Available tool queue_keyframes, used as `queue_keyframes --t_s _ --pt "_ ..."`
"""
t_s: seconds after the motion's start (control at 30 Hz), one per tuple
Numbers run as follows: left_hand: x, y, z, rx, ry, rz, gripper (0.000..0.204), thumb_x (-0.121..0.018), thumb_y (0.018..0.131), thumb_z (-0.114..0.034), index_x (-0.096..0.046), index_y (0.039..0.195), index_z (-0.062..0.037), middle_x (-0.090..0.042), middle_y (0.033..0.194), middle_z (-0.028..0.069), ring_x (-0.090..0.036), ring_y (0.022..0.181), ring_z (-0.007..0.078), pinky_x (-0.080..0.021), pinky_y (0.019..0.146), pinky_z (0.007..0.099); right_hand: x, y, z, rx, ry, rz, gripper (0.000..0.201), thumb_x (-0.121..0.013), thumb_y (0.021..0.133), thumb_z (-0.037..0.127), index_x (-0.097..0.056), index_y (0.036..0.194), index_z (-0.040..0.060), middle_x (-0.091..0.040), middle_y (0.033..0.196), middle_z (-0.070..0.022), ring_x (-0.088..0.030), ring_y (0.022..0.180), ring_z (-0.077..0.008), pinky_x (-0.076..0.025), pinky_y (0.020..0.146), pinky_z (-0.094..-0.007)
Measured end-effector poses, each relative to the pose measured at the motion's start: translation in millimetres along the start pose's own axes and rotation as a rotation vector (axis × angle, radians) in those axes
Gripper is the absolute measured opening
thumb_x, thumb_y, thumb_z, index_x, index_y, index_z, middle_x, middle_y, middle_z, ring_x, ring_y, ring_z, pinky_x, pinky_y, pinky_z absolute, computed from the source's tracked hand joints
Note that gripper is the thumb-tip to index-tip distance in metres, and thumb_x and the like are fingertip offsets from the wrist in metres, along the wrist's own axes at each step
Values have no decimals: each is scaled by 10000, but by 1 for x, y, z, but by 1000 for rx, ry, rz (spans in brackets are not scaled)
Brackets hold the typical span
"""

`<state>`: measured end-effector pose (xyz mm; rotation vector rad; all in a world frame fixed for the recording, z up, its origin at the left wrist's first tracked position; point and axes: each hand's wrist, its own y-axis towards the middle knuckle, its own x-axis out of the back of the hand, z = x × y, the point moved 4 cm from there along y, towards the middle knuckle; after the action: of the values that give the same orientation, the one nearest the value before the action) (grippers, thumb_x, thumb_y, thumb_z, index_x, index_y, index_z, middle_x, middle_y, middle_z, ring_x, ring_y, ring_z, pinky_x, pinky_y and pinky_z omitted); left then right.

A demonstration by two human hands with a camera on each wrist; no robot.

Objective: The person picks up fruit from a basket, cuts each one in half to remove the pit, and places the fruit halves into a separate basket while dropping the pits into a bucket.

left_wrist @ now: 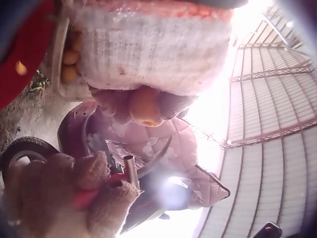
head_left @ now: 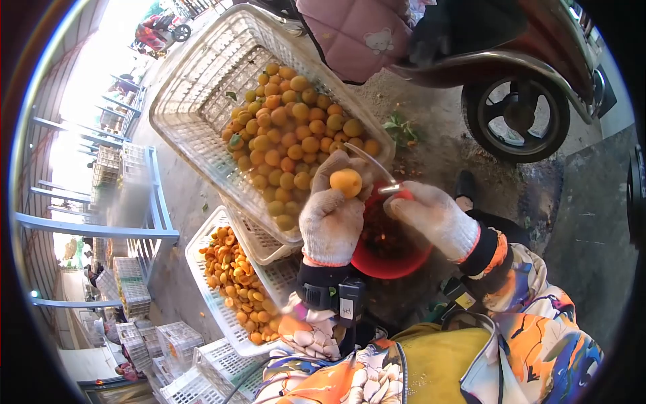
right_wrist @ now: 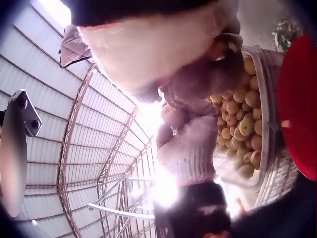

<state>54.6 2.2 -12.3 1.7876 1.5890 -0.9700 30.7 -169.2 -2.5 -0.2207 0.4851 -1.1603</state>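
Note:
My gloved left hand (head_left: pixel 331 225) holds an apricot (head_left: pixel 346 182) up between thumb and fingers. A short curved knife (head_left: pixel 372 161) with a red handle is gripped in my gloved right hand (head_left: pixel 431 217), its blade pointing up and left past the fruit. In the left wrist view the blade (left_wrist: pixel 157 158) stands apart from the apricot (left_wrist: pixel 144 110). Below both hands is a red bucket (head_left: pixel 387 271) with dark contents. Whole apricots (head_left: pixel 289 135) fill part of a large white crate (head_left: pixel 195 114) beyond the left hand.
A lower white crate (head_left: pixel 214 306) at the left contains cut apricot pieces (head_left: pixel 229 266). A scooter (head_left: pixel 518 114) with a pink quilted cover (head_left: pixel 356 34) stands at the upper right. Stacked crates (head_left: pixel 132 283) and a blue metal frame (head_left: pixel 101 230) are farther left.

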Motion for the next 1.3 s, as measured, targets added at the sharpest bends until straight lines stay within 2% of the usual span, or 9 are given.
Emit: queue_keyframes --t_s 0.17,0.3,0.37,0.6,0.7,0.9,1.0,1.07,1.3 --pt "8 -10 -8 -130 944 -141 554 -540 825 59 -492 1376 31 -591 1267 186 -614 1083 260 -514 937 337 -2 6 -10 164 -246 -44 240 -603 995 293 -645 986 57 -609 730 -19 -572 616 -101 -446 549 -276" --pt "-12 -5 -4 -224 779 -75 628 -555 823 -8 -443 1440 -1 -579 1274 186 -617 1065 253 -522 919 341 -6 8 -8 164 -368 -17 273 -607 992 307 -647 992 36 -630 744 -61 -607 666 -138 -477 610 -314" --pt "-15 -4 2 -12 208 41 707 -549 822 -78 -369 1503 -21 -566 1302 188 -608 1073 261 -531 896 354 -9 14 -14 265 -512 -71 304 -609 990 325 -649 1012 25 -643 766 -92 -628 701 -166 -490 642 -336" --pt "-11 -11 10 15 125 -129 769 -635 783 -182 -385 1496 -39 -589 1304 236 -580 1148 353 -459 1020 443 -13 21 -20 329 -265 -41 308 -626 976 326 -642 996 20 -631 713 -89 -638 656 -174 -492 598 -346" --pt "-11 -16 17 238 -61 -85 712 -637 795 -187 -437 1452 2 -603 1290 245 -569 1188 372 -447 1045 457 -10 24 -26 80 -210 57 249 -622 966 283 -642 969 35 -625 688 -63 -614 585 -151 -477 534 -318" --pt "19 -21 18 173 186 -151 659 -643 781 -185 -497 1378 51 -638 1202 254 -577 1184 375 -461 1026 458 -10 29 -14 25 -400 36 183 -614 926 228 -647 909 49 -620 658 -46 -601 548 -146 -472 507 -299" --pt "-17 -15 4 148 232 4 634 -608 744 -119 -515 1349 50 -636 1198 239 -593 1162 348 -474 1003 422 -8 28 -18 -144 -597 103 224 -680 881 200 -680 1063 69 -714 861 -125 -699 786 -254 -543 725 -368" --pt "-20 -13 -2 229 697 55 629 -545 709 -53 -524 1329 50 -636 1196 224 -595 1164 314 -469 1012 390 -3 41 -38 56 -749 92 190 -667 878 188 -677 1031 76 -707 874 -147 -698 816 -310 -545 730 -381" --pt "26 -12 21 19 896 -2 667 -527 739 -30 -463 1399 47 -622 1250 221 -578 1198 305 -457 1033 395 -6 42 -32 445 -613 -23 169 -558 907 158 -674 894 36 -681 725 -163 -687 646 -306 -540 591 -401"
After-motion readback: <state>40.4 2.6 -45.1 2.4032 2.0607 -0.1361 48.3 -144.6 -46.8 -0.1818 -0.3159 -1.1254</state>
